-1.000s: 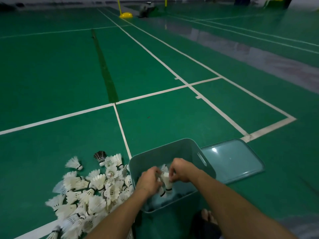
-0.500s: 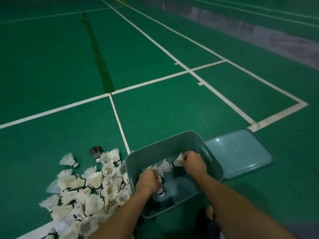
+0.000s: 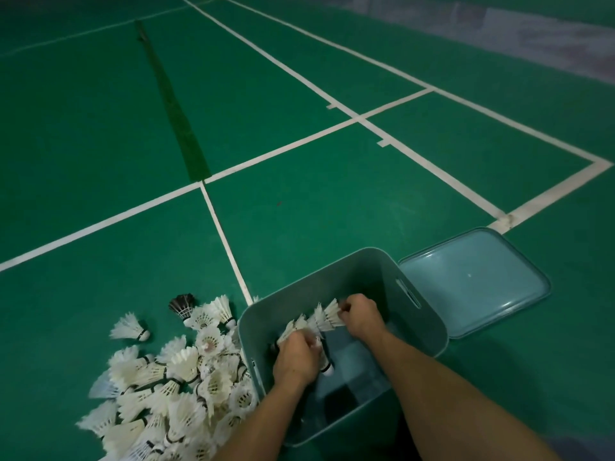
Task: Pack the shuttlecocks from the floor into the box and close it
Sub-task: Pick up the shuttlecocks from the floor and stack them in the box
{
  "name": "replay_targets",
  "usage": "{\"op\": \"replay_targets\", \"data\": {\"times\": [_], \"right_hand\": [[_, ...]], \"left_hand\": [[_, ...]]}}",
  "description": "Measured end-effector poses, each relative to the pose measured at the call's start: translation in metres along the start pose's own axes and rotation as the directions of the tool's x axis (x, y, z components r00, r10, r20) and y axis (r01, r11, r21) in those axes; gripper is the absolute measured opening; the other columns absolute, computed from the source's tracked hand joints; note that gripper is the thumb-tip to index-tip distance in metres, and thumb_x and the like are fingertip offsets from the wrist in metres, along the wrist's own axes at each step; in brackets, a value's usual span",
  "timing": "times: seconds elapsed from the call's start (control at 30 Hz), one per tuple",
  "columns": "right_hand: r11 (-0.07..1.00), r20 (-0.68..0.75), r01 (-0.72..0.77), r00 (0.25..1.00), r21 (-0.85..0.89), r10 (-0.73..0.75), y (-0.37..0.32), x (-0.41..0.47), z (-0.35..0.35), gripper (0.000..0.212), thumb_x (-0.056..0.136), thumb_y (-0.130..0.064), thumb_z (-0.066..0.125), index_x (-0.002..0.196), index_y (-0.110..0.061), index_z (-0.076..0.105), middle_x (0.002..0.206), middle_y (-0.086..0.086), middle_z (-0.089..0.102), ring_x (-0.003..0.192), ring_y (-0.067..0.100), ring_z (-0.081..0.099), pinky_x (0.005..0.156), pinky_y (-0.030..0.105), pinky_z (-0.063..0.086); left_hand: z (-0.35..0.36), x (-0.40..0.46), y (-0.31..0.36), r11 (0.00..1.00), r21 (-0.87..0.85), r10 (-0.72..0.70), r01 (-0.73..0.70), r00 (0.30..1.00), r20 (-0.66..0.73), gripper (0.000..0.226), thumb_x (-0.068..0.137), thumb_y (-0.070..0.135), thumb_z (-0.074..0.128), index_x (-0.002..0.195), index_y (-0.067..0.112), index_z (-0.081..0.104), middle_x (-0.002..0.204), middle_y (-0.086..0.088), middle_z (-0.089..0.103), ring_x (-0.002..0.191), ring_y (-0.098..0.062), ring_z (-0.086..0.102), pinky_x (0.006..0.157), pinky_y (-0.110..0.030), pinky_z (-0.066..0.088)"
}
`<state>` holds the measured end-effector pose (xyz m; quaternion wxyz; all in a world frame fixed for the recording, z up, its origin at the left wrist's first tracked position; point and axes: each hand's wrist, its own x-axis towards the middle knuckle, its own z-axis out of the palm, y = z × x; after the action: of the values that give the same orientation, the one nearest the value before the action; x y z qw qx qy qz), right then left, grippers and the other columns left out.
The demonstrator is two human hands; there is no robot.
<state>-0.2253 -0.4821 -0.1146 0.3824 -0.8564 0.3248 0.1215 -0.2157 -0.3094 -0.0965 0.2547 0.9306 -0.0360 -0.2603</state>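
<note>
A teal plastic box (image 3: 332, 271) stands open on the green court floor. Inside it, my left hand (image 3: 294, 357) and my right hand (image 3: 361, 316) each grip an end of a nested row of white shuttlecocks (image 3: 319, 319); another shuttlecock (image 3: 327, 364) hangs beside my left hand. A big pile of white shuttlecocks (image 3: 173, 387) lies on the floor left of the box, with one black-feathered shuttlecock (image 3: 181, 304) at its far edge. The teal lid (image 3: 472, 281) lies flat on the floor just right of the box.
White court lines (image 3: 226, 241) cross the green floor in front of the box. A dark green strip (image 3: 173, 104) runs away to the far left. A grey walkway (image 3: 532, 31) borders the court at the upper right.
The view has tilted further down. My right hand has drawn away from my left hand toward the box's right wall, stretching the row of shuttlecocks out between them.
</note>
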Motion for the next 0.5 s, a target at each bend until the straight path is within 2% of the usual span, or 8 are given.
{"op": "replay_targets", "data": {"times": [0.1,0.23,0.33,0.43,0.5], "right_hand": [[0.999,0.024,-0.019,1.0,0.043,0.018,0.005,0.003,0.007,0.016,0.095,-0.012,0.071,0.11,-0.006,0.074,0.11,0.011,0.074,0.09,0.018,0.062,0.082,0.026,0.049],[0.998,0.064,-0.009,0.998,0.066,0.005,0.008,0.0,0.0,0.014,0.093,-0.012,0.074,0.104,-0.003,0.074,0.091,0.005,0.067,0.088,0.018,0.061,0.078,0.026,0.044],[0.999,0.108,0.027,0.994,-0.025,-0.024,0.003,-0.008,-0.015,0.018,0.092,-0.015,0.074,0.108,-0.007,0.07,0.098,0.005,0.067,0.091,0.019,0.062,0.08,0.028,0.048],[0.982,0.113,0.143,0.985,-0.12,-0.13,-0.007,-0.016,-0.033,0.022,0.091,-0.012,0.073,0.112,-0.014,0.071,0.111,0.005,0.071,0.093,0.017,0.063,0.09,0.031,0.054],[0.962,0.126,0.245,0.965,-0.118,-0.23,-0.017,-0.024,-0.046,0.026,0.086,-0.005,0.071,0.106,-0.022,0.075,0.108,-0.002,0.074,0.094,0.012,0.066,0.094,0.031,0.056]], "left_hand": [[-0.004,-0.003,-0.001,1.0,0.001,0.002,-0.002,1.0,-0.001,0.017,0.095,0.027,0.07,0.079,0.033,0.067,0.09,0.01,0.072,0.08,-0.014,0.071,0.076,-0.038,0.064],[-0.01,-0.005,-0.004,0.996,0.045,0.082,-0.081,0.997,-0.014,0.023,0.088,0.028,0.08,0.071,0.036,0.066,0.088,0.011,0.075,0.084,-0.013,0.072,0.084,-0.037,0.061],[-0.015,-0.008,-0.003,0.991,0.042,0.127,-0.127,0.992,0.007,0.027,0.085,0.03,0.086,0.071,0.039,0.065,0.091,0.012,0.075,0.088,-0.012,0.071,0.087,-0.035,0.06],[-0.022,-0.015,0.003,0.981,0.082,0.179,-0.177,0.984,-0.018,0.021,0.085,0.033,0.087,0.073,0.038,0.069,0.092,0.015,0.075,0.089,-0.01,0.071,0.087,-0.032,0.058],[-0.026,-0.019,0.007,0.969,0.126,0.216,-0.21,0.976,-0.034,0.011,0.085,0.036,0.085,0.082,0.036,0.074,0.096,0.016,0.076,0.092,-0.01,0.071,0.087,-0.032,0.057]]}}
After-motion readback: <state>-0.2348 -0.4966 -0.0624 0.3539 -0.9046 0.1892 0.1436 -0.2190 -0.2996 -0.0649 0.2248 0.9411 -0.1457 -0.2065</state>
